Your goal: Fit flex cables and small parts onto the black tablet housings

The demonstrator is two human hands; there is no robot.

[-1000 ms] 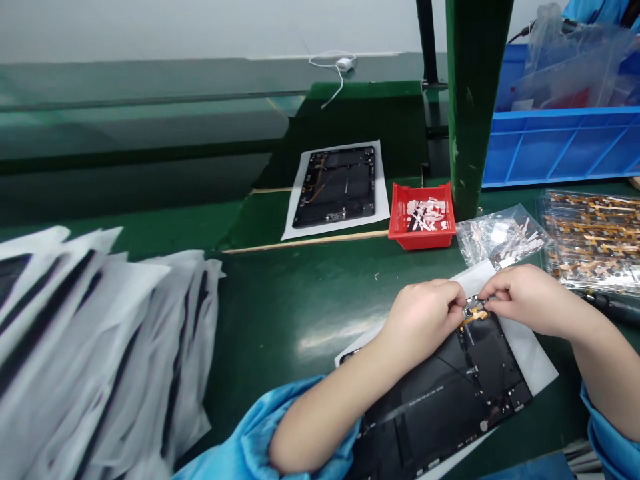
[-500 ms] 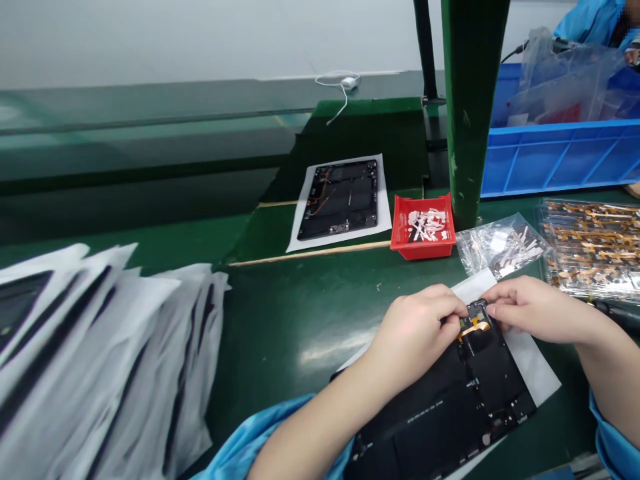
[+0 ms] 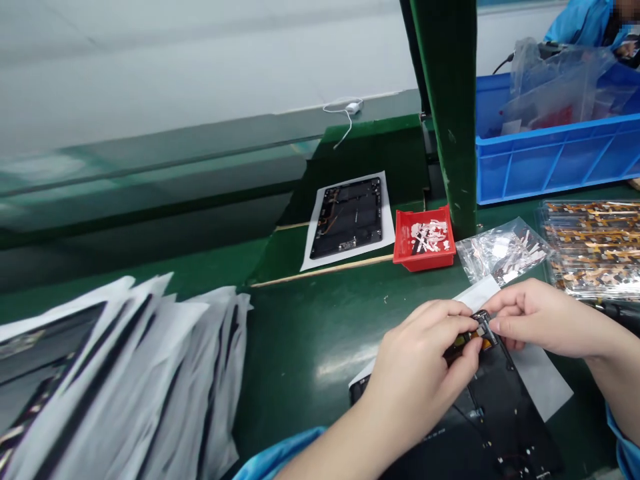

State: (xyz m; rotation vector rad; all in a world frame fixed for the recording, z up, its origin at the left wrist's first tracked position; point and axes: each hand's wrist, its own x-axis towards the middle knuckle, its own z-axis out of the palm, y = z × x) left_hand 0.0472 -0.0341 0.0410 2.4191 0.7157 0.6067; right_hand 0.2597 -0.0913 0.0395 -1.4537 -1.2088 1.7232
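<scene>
An opened black tablet [image 3: 505, 400], its inner parts facing up, lies at an angle in front of me on a white sheet [image 3: 543, 380]. My left hand [image 3: 425, 347] reaches over its upper corner, with thumb and fingertips closed about an orange flex cable [image 3: 484, 339] there. The exact grip is partly hidden by the fingers. My right hand [image 3: 540, 313] is closed at the same corner, thumb on the top side and curled fingers by the edge. The left forearm covers much of the tablet's left part.
Another opened tablet [image 3: 350, 217] lies on white paper farther back. A red tray [image 3: 425, 263] holds small white strips. Beside it are a clear bag [image 3: 500, 250], plastic trays of flex cables [image 3: 595, 250] and a green post [image 3: 453, 120]. Tablets between white sheets [image 3: 165, 373] lean at left; a blue bin [image 3: 555, 160] stands behind.
My left fingers have moved over the orange flex cable, which lay more exposed before. The right hand stays at the corner. The camera view has shifted and tilted slightly.
</scene>
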